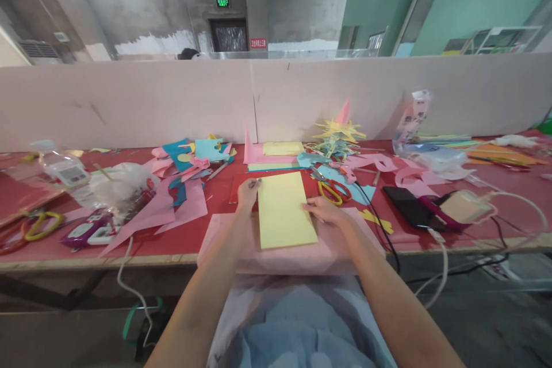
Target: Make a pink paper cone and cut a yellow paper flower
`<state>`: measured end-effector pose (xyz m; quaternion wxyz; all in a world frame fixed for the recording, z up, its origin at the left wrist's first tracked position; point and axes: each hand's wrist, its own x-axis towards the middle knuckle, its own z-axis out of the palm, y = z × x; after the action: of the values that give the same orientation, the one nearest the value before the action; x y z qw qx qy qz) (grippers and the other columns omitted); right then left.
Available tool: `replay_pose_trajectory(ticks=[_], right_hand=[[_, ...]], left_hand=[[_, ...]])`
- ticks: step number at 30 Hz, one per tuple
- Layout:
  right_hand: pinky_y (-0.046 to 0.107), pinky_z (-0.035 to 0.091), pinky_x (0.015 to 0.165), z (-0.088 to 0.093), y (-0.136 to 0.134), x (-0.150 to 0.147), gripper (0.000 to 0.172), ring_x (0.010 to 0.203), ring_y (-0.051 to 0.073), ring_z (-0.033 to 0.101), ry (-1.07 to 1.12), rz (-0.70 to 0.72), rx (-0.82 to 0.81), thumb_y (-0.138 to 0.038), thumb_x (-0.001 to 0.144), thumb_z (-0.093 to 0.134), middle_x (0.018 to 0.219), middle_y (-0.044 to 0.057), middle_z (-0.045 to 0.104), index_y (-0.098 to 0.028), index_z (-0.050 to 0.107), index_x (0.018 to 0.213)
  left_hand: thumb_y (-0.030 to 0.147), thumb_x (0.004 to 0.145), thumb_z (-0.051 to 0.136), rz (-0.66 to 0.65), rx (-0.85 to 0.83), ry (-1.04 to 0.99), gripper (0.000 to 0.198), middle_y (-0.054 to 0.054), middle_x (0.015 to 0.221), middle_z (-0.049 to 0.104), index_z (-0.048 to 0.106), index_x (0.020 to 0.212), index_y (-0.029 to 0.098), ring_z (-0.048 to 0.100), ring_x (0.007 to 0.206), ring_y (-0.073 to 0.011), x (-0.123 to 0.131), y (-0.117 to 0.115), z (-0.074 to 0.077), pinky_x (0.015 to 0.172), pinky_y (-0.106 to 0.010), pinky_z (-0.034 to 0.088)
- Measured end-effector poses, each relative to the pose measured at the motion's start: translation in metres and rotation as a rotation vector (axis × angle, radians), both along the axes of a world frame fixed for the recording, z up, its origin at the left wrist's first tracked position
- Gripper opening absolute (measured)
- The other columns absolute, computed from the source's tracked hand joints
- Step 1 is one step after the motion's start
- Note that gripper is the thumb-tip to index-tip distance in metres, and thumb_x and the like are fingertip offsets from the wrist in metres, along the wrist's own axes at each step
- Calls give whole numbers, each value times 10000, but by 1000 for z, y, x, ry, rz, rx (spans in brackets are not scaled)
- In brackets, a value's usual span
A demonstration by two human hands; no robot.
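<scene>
A rectangular sheet or stack of yellow paper [285, 213] lies upright in front of me, over a pink sheet [226, 236] that hangs at the table's front edge. My left hand [248, 193] is closed at the upper left edge of the yellow paper, with a small dark spot at its fingertips that I cannot make out. On the right edge, my right hand [324, 209] grips the paper, its fingers partly hidden. Just beyond the right hand are scissors [331, 191] with yellow and red handles and a pink glue gun [344, 172].
Coloured paper scraps [181, 155] lie to the left, near a plastic bottle [62, 164] and more scissors [41, 225]. Behind stands a paper tree [338, 132] with a pink tip. On the right are a black phone [407, 207], a white power bank [463, 207] and loose cables.
</scene>
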<state>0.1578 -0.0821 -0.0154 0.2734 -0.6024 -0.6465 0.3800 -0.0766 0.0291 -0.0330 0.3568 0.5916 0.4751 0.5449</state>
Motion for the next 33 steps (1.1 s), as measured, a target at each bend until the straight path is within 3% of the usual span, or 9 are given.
replay_pose_trajectory(ticks=[3, 7, 11, 14, 17, 20, 27, 33], right_hand=[[203, 226, 391, -6, 1, 1, 414, 398, 56, 289, -2, -7, 97, -576, 728, 519, 503, -66, 388, -164, 542, 696], [233, 361, 489, -13, -1, 0, 427, 513, 114, 464, -30, -101, 274, -552, 776, 454, 619, -1, 558, -155, 592, 704], [316, 426, 807, -16, -1, -6, 408, 892, 201, 571, -108, -232, 548, -458, 874, 333, 955, 81, 634, -173, 618, 932], [362, 312, 1007, -24, 6, -11, 449, 1201, 218, 429, -347, -223, 699, -408, 895, 305, 1270, 115, 514, -152, 547, 1174], [408, 204, 1076, -36, 16, -12, 541, 1286, 234, 335, -614, -192, 568, -426, 888, 310, 1366, 136, 419, -87, 466, 1279], [388, 206, 1080, -42, 22, -12, 561, 1286, 226, 342, -722, -179, 481, -415, 898, 282, 1376, 143, 398, -54, 446, 1296], [366, 238, 1074, -33, 12, -15, 554, 1286, 212, 345, -726, -172, 442, -393, 912, 242, 1360, 139, 420, -46, 462, 1283], [364, 245, 1072, -37, 0, -17, 545, 1286, 206, 346, -680, -203, 436, -395, 912, 244, 1360, 131, 424, -58, 478, 1271]], left_hand=[[341, 672, 616, 33, -17, 25, 219, 10, 560, 556, 526, 574, 167, 495, 547, -115, 2, -2, 2, 493, -214, 355], [312, 705, 575, 80, -42, 86, 206, 13, 553, 543, 515, 570, 169, 492, 539, -115, 1, -5, 5, 484, -214, 343], [286, 723, 542, 147, -67, 168, 193, 5, 556, 544, 507, 570, 174, 515, 581, -138, -6, -8, 9, 498, -221, 335], [262, 721, 539, 174, -86, 239, 175, -5, 567, 554, 508, 570, 180, 535, 621, -155, -8, -10, 10, 518, -227, 330], [249, 722, 542, 170, -104, 306, 163, -15, 591, 570, 515, 575, 183, 554, 656, -164, -7, -11, 11, 537, -229, 331], [248, 728, 541, 162, -117, 360, 163, -20, 609, 578, 522, 580, 184, 564, 679, -166, -7, -11, 11, 548, -229, 332], [252, 735, 529, 142, -132, 432, 189, -13, 593, 555, 513, 563, 176, 532, 626, -147, -10, -14, 12, 521, -229, 294], [258, 720, 538, 111, -130, 437, 208, 7, 539, 508, 494, 534, 174, 485, 549, -129, -15, -22, 8, 489, -230, 268]])
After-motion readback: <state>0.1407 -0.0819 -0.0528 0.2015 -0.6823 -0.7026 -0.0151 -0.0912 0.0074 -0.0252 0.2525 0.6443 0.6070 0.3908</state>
